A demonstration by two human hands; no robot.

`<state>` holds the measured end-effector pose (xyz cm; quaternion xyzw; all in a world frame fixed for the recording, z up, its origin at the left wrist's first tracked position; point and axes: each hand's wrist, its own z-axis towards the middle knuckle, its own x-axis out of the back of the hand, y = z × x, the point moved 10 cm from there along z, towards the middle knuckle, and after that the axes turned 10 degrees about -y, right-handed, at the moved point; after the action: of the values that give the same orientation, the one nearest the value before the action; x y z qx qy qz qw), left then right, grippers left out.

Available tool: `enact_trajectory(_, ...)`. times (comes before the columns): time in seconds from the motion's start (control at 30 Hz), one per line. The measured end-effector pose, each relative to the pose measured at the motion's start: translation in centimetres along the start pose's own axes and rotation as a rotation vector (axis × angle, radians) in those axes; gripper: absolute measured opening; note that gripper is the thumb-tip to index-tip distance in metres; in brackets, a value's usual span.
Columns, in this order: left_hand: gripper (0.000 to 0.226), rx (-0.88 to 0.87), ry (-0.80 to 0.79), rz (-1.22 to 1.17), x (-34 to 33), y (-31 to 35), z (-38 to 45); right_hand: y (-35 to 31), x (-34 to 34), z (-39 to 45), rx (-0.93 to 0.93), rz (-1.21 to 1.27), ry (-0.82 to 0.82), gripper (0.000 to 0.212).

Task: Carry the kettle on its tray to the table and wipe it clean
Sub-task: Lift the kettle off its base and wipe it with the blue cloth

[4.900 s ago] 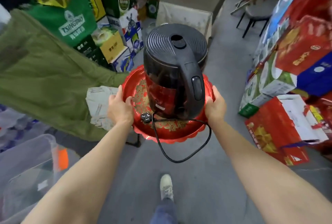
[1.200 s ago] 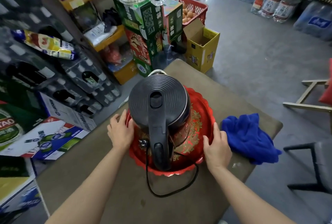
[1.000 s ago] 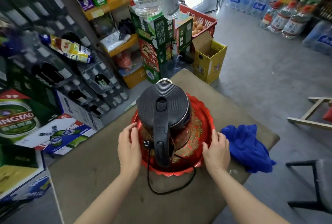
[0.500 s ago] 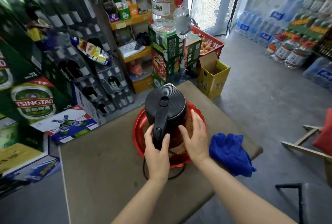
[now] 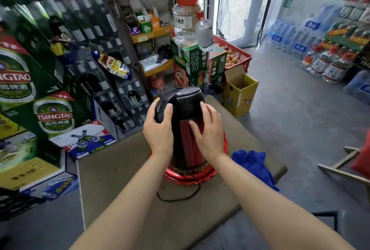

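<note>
The black and red electric kettle (image 5: 185, 107) stands upright on the round red tray (image 5: 191, 175), which rests on the brown table (image 5: 120, 189). My left hand (image 5: 159, 129) grips the kettle's left side at its black handle. My right hand (image 5: 208, 131) presses flat against the kettle's red right side. The kettle's black cord (image 5: 178, 196) loops onto the table in front of the tray. A crumpled blue cloth (image 5: 253, 165) lies on the table just right of the tray, untouched.
Beer cartons (image 5: 54, 117) and bottle crates stack up left of the table. Green boxes with a large clear jug (image 5: 186, 19) stand behind it, beside a yellow open carton (image 5: 240, 93). A wooden chair frame (image 5: 344, 169) sits on the right. Grey floor spreads to the right.
The tray with the kettle has been set on the table. Both hands left the tray's rim and rose onto the kettle's body. The handle now points left instead of toward me.
</note>
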<state>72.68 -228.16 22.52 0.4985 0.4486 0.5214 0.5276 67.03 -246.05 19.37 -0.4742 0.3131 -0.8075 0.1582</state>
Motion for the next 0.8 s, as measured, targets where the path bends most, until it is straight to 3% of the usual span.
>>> enact_trajectory(0.1,0.043,-0.024,0.01,-0.004,1.1,2.2,0.6,1.8,1.6,-1.1,0.035,0.039,0.007,0.048)
enact_trajectory(0.17,0.039,-0.053,0.042,-0.011,2.7,3.4,1.0,6.6,3.1,-3.6,-0.073,0.03,0.046,0.044)
enact_trajectory(0.23,0.035,-0.048,0.061,-0.034,4.4,4.2,1.6,13.1,3.7,-6.6,-0.248,-0.147,0.002,0.048)
enact_trajectory(0.37,0.033,-0.016,0.092,-0.125,7.5,4.4,2.9,24.6,-2.2,-14.3,-0.492,-0.561,-0.745,0.076)
enact_trajectory(0.4,0.033,-0.02,0.097,-0.136,7.9,4.4,3.2,25.9,-2.8,-15.5,-0.475,-0.566,-0.811,0.079)
enact_trajectory(0.47,0.035,-0.024,0.109,-0.155,8.4,4.6,3.4,26.1,-2.2,-16.0,-0.451,-0.513,-0.729,0.068)
enact_trajectory(0.53,0.037,-0.016,0.114,-0.168,8.7,4.6,3.4,26.3,-0.2,-15.6,-0.618,-0.343,-0.558,0.046)
enact_trajectory(0.63,0.039,0.01,0.119,-0.194,9.3,4.6,3.3,24.9,0.7,-15.0,-0.814,0.382,-0.2,0.031)
enact_trajectory(0.7,0.04,0.029,0.131,-0.219,9.8,4.8,3.2,20.0,1.1,-12.7,-0.772,0.767,-0.048,0.031)
enact_trajectory(0.8,0.04,0.046,0.129,-0.245,10.6,5.7,2.8,8.8,1.9,-7.4,-0.526,0.952,-0.086,0.036)
